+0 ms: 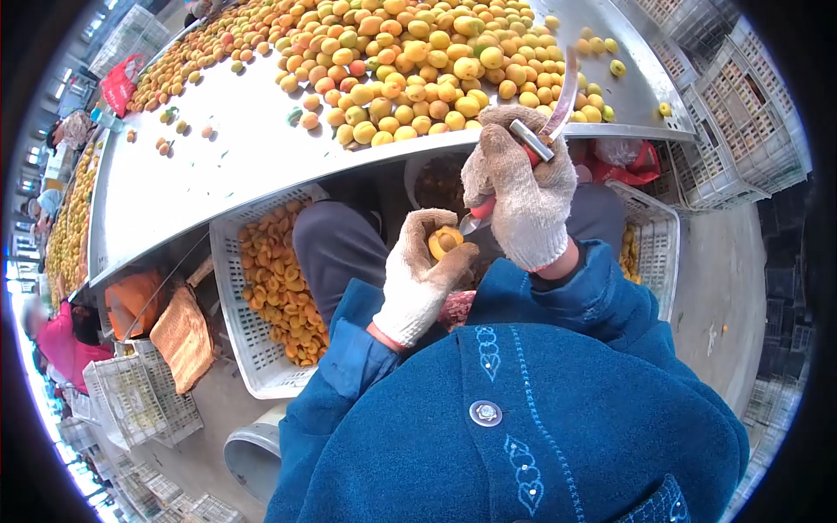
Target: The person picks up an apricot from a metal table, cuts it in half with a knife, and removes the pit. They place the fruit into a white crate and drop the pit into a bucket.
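In a white knit glove, my left hand [413,283] is closed around a cut apricot [445,241], its brown pit showing in the yellow flesh. My right hand [530,205], also gloved, is wrapped around a knife whose curved blade [568,87] points up toward the table. A small spoon-like metal tip [472,224] with a red handle juts from the lower side of the same hand, close beside the apricot. Gloved fingers hide most of both handles. Whole apricots [410,65] lie heaped on the metal table [218,131] beyond my hands.
Left of my legs stands a white crate [253,366] of apricot halves [283,301]; another crate [656,240] stands at right. A bucket [418,187] sits under the table edge. Stacked crates [741,113] rise at far right. A person in pink [65,349] is at far left.
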Demonstrator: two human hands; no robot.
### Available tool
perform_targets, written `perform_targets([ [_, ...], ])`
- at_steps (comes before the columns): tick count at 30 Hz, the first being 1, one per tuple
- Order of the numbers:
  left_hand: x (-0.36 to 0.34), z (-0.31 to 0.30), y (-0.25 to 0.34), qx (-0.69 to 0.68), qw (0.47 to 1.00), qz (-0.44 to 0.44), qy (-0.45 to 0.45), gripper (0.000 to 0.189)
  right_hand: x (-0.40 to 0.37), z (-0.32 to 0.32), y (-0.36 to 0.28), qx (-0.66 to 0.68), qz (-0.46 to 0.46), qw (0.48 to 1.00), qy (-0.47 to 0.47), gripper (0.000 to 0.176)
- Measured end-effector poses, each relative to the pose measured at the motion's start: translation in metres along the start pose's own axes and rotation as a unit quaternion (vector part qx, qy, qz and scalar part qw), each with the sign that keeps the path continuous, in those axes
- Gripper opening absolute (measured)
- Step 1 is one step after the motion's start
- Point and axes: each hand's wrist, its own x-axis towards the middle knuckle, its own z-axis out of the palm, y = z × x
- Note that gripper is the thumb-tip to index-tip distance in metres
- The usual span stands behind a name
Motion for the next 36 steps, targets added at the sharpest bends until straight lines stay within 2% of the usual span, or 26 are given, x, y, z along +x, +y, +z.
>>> perform_targets([
  [5,0.0,0.005,0.001,-0.015,1.0,-0.012,0.009,0.034,-0.005,-0.001,0.005,-0.005,0.003,1.0,-0.001,0.019],
  [10,0.001,0.009,-0.004,0.031,0.998,0.026,0.055,0.035,-0.014,0.002,0.012,0.004,-0.009,1.0,-0.009,0.018],
  [14,-0.004,0.01,0.001,0.027,0.999,0.018,0.038,0.033,-0.008,0.003,0.012,0.024,0.012,1.0,-0.005,0.016],
  [16,-0.004,0.009,0.002,0.117,0.992,0.05,0.005,0.034,-0.004,0.0,0.011,0.079,0.082,0.993,0.037,0.014],
  [17,-0.006,0.01,0.01,0.134,0.991,0.025,-0.002,0.035,0.0,0.003,0.013,0.084,0.105,0.986,0.095,0.011],
  [18,-0.005,0.009,0.006,0.135,0.99,0.025,-0.006,0.035,0.001,0.001,0.015,0.084,0.104,0.986,0.099,0.011],
  [20,-0.001,0.006,-0.006,0.227,0.966,0.12,-0.007,0.036,0.001,-0.007,0.019,0.144,0.179,0.968,0.101,0.011],
  [21,-0.001,0.006,-0.009,0.228,0.966,0.119,-0.01,0.036,0.002,-0.006,0.022,0.155,0.206,0.959,0.122,0.015],
  [24,-0.001,0.007,-0.009,0.204,0.973,0.107,-0.023,0.034,0.003,-0.014,0.034,0.191,0.251,0.939,0.135,0.017],
  [26,-0.002,0.008,-0.005,0.169,0.984,0.056,-0.031,0.032,0.004,-0.02,0.037,0.206,0.277,0.928,0.137,0.018],
  [28,-0.002,0.009,-0.008,0.166,0.984,0.048,-0.034,0.031,0.006,-0.027,0.047,0.292,0.316,0.89,0.149,0.019],
  [29,-0.002,0.01,-0.011,0.162,0.985,0.039,-0.038,0.03,0.007,-0.027,0.047,0.292,0.316,0.89,0.149,0.019],
  [32,0.003,0.009,-0.032,0.109,0.989,0.071,-0.07,0.024,0.012,-0.028,0.048,0.289,0.311,0.893,0.152,0.021],
  [33,-0.002,0.01,-0.003,0.073,0.991,-0.055,-0.093,0.018,0.016,-0.031,0.048,0.309,0.294,0.892,0.148,0.022],
  [34,-0.001,0.01,0.0,0.074,0.991,-0.056,-0.094,0.018,0.019,-0.034,0.048,0.329,0.278,0.891,0.144,0.023],
  [36,0.002,0.01,0.002,-0.036,0.989,-0.13,-0.061,0.016,0.022,-0.039,0.041,0.272,0.228,0.925,0.136,0.023],
])
